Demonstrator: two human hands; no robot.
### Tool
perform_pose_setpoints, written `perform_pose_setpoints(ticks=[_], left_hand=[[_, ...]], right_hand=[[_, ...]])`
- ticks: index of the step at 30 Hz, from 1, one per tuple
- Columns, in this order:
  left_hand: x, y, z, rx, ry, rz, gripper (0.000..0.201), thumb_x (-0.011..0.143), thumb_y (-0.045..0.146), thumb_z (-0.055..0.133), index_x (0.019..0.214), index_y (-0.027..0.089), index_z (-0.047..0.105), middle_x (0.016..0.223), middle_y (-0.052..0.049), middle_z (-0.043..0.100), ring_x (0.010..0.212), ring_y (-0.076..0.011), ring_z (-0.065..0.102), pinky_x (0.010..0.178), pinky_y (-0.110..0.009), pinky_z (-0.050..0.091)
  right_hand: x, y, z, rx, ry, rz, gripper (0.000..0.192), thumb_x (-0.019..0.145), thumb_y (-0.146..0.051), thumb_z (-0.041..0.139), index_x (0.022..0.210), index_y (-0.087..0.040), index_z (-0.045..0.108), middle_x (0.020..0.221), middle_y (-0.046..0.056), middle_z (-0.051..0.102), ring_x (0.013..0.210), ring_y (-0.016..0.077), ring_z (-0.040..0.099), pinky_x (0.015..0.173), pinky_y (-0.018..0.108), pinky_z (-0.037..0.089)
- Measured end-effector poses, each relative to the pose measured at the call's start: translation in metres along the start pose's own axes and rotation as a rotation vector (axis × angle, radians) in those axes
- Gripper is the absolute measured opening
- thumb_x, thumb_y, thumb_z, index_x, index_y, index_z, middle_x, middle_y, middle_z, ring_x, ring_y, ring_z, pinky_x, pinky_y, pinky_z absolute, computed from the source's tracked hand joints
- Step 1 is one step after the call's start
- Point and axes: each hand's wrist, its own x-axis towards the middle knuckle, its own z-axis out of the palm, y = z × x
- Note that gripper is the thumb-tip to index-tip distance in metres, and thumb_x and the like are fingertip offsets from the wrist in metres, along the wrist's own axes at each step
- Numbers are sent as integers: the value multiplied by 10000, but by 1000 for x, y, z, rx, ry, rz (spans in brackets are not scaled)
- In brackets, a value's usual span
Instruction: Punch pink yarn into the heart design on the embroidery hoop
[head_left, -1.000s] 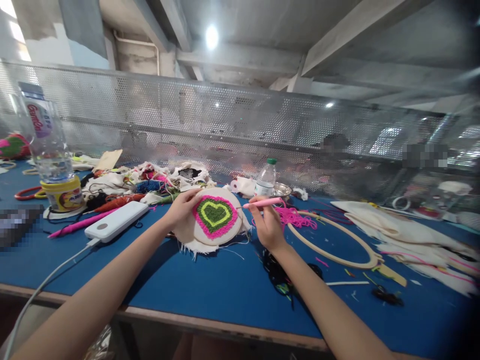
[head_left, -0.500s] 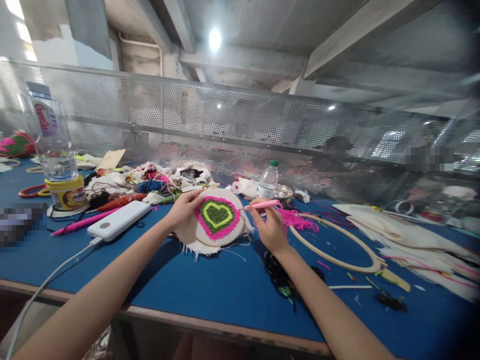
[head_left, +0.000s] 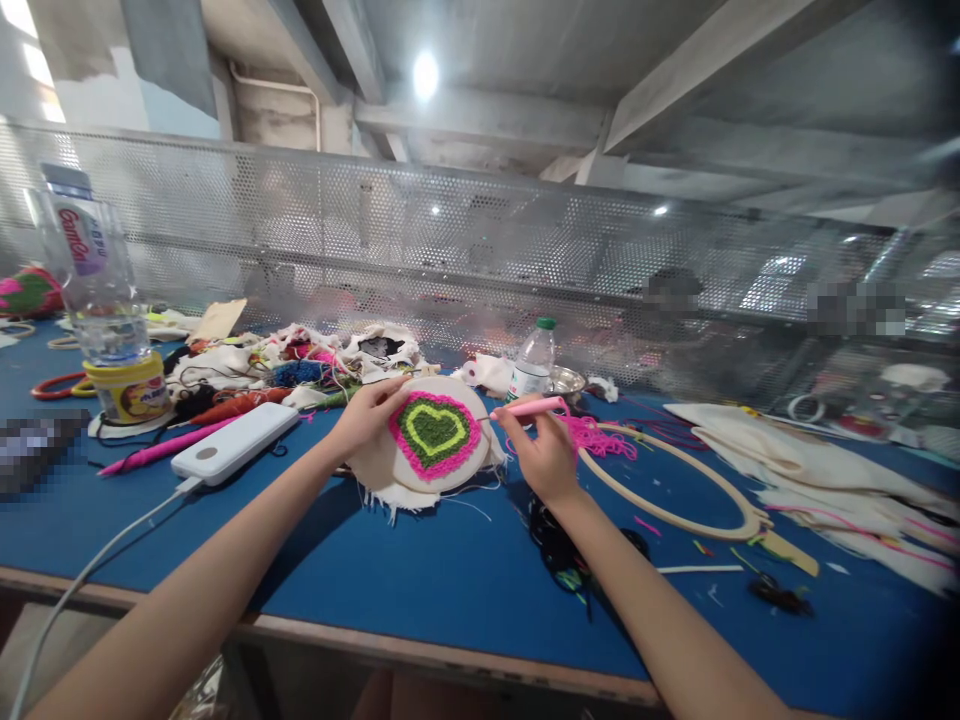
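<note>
Embroidery hoop with heart design, held on blue surface (head_left: 450,570).
Left to right: white power bank (head_left: 234,440); left hand (head_left: 366,415) gripping the upper left rim of the embroidery hoop (head_left: 433,434), tilted up off the surface; right hand (head_left: 541,455) pinching a pink punch needle (head_left: 527,406), tip at the hoop's right edge; empty wooden hoop (head_left: 675,480).

Left hand (head_left: 365,416) gripping embroidery hoop (head_left: 435,433) (heart design), right hand (head_left: 541,455) holding pink punch needle (head_left: 529,406), blue table (head_left: 420,570)

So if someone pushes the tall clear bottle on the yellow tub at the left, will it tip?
Probably yes. The tall clear bottle stands on a small yellow tub, so its base is high and narrow. It looks mostly empty, likely light, and may roll once down.
</note>
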Motion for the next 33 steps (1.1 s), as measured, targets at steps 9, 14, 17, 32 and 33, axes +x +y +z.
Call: perform_pose_setpoints(ticks=[9,14,17,32,33], left_hand=[[-1,3,-1,-9,-1,-23,448,757,422,480,1118,167,553,1094,-50,599,995,-223,523,851,-329,400],[-3,9,-3,-10,-25,-7,412,757,406,491,1094,186,575,1174,-41,549,1063,-232,489,906,-325,365],[-3,11,-5,1,-37,9,394,757,397,496,1095,212,577,1205,-29,524,1105,-234,462,944,-324,333],[-6,19,-1,-424,-194,-128,414,752,400,508,1120,216,552,1139,-53,572,1044,-233,511,886,-360,404],[-7,19,-1,-482,-224,-171,431,766,427,477,1128,203,544,1097,-68,595,999,-232,538,855,-359,425]], right_hand=[[-1,0,1,20,-21,63,213,802,-414,465,745,-220,531,767,29,602,644,155,558,614,282,436],[-2,3,1,-59,-14,-7,211,794,-419,481,730,-223,526,735,30,600,637,162,559,619,285,424],[-3,6,3,-148,-75,-152,209,813,-396,458,727,-216,520,720,38,585,653,169,548,610,285,406],[0,25,24,262,-147,231,245,743,-438,520,705,-196,526,869,55,578,812,188,556,736,356,456],[-2,27,25,365,-195,321,254,738,-452,520,718,-199,524,851,51,590,780,185,571,701,351,475]])
